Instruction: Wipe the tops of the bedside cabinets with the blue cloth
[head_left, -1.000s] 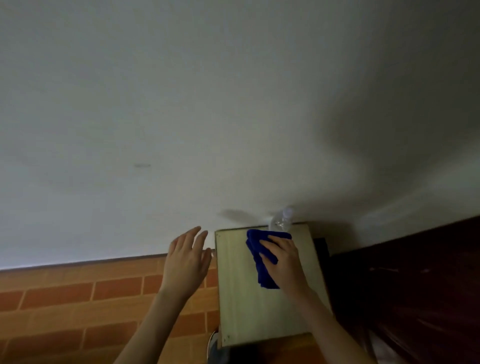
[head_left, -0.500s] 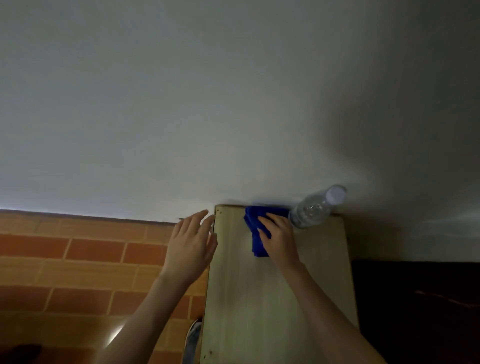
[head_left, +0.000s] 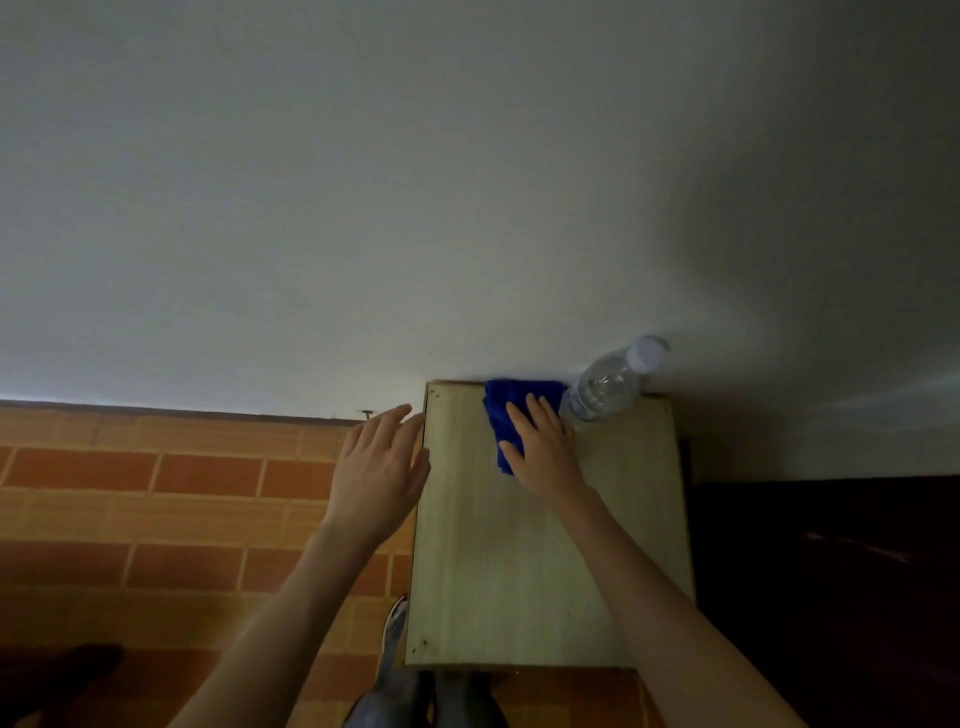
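Note:
A pale wooden bedside cabinet (head_left: 519, 571) stands against the white wall, seen from above. The folded blue cloth (head_left: 506, 410) lies on its top at the back edge. My right hand (head_left: 543, 449) lies flat on the cloth, pressing it onto the wood, fingers pointing at the wall. My left hand (head_left: 382, 462) hovers with fingers spread just off the cabinet's left edge and holds nothing. The near part of the cloth is hidden under my right hand.
A clear plastic water bottle (head_left: 608, 387) with a white cap stands at the cabinet's back right, touching the cloth's right side. Dark wooden furniture (head_left: 831, 571) adjoins the cabinet on the right. Orange brick-patterned floor (head_left: 182, 493) lies to the left. My legs and a shoe (head_left: 395, 621) show below.
My right hand has pushed the cloth away from me to the cabinet's back edge, beside the bottle. The view has tilted further down over the cabinet. My left hand stays by the left edge.

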